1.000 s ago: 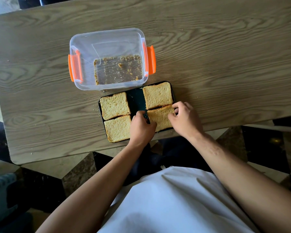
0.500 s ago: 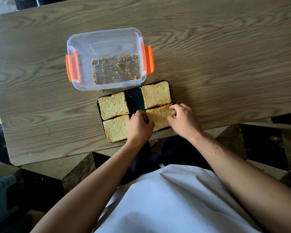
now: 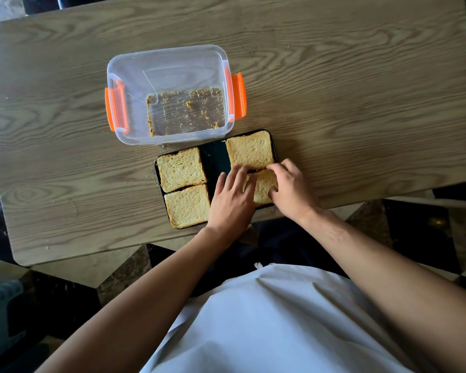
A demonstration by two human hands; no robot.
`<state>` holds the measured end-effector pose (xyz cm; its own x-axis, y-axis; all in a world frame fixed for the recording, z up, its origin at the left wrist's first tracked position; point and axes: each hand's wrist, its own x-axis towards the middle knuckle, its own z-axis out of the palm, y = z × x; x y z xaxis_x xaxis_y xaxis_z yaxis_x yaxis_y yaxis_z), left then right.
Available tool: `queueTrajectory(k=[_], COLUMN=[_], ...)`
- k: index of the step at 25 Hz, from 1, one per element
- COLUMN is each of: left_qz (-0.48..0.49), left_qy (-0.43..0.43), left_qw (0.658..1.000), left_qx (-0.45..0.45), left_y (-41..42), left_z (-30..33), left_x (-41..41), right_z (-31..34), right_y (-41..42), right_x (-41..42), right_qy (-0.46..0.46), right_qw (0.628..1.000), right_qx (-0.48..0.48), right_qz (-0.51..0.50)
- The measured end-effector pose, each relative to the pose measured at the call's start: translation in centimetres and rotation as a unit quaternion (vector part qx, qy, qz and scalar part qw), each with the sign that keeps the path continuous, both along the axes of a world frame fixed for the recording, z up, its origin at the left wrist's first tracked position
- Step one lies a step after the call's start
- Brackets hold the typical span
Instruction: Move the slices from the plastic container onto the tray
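Squaring fourth bread slice (image 3: pixel 264 188) into tray (image 3: pixel 215 158) near-right corner — left hand (image 3: pixel 232 200) flat, fingers straight, steadying; right hand (image 3: pixel 293 189) pinching its edge. Beyond on bench (image 3: pixel 361 76), plastic container (image 3: pixel 170 63): crumbs only.

Wooden table (image 3: pixel 334 76), dark marble floor (image 3: pixel 420 227)

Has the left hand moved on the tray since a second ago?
Yes. The left hand has uncurled and reached away from the person along the tray, fingertips now at the far right slice.
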<state>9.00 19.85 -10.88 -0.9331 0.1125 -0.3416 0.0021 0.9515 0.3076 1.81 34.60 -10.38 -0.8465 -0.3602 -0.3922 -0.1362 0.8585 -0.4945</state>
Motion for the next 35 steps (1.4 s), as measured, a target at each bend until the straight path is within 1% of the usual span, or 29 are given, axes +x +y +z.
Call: queueTrajectory(k=[2,4,7,9,13,17,19,21,24,28,32,34,35], left_qz=[0.013,0.031,0.037,0.023,0.015,0.011,0.011,0.048,0.124,0.090,0.103,0.108,0.109], left_qy=[0.011,0.023,0.020,0.010,0.010,0.007,0.025,0.052,0.053,0.036,0.023,0.008,0.015], left_qw=[1.000,0.999,0.999,1.000,1.000,1.000,1.000,0.997,0.989,0.992,0.992,0.992,0.992], left_qx=[0.014,0.015,0.007,-0.002,-0.005,-0.002,-0.005,-0.027,-0.057,-0.078,-0.064,-0.060,-0.057], left_y=[-0.2,-0.7,-1.0,-0.9,-0.8,-0.9,-1.5,-3.1,-6.2,-7.8,-7.7,-7.5,-7.5], left_z=[0.0,-0.1,-0.8,-1.3,-1.7,-1.5,-1.3,-1.2,-1.6,-2.3,-2.1,-1.5,-1.3], left_x=[-0.1,-0.4,-1.0,-1.0,-0.8,-1.0,-0.7,0.3,2.6,4.5,3.8,3.7,3.8], right_z=[0.0,-0.1,-0.5,-0.8,-1.4,-1.3,-1.0,-0.8,-1.1,-1.9,-2.0,-1.7,-1.5], right_y=[-0.2,-0.8,-1.6,-1.3,0.1,0.1,-0.4,-1.2,-3.0,-4.2,-4.0,-4.2,-4.3], right_x=[-0.2,-0.2,-0.5,-0.7,-1.2,-1.3,-1.2,-0.9,0.0,1.1,0.9,0.8,0.9], right_qy=[0.014,0.044,0.098,0.096,0.083,0.087,0.100,0.111,0.106,0.103,0.115,0.109,0.120], right_qw=[1.000,0.998,0.983,0.968,0.947,0.945,0.945,0.943,0.940,0.938,0.929,0.937,0.940], right_qx=[-0.017,-0.016,0.040,0.075,0.133,0.138,0.134,0.122,0.111,0.131,0.148,0.134,0.119], right_qz=[0.004,0.035,0.147,0.220,0.281,0.285,0.282,0.289,0.304,0.303,0.318,0.303,0.296])
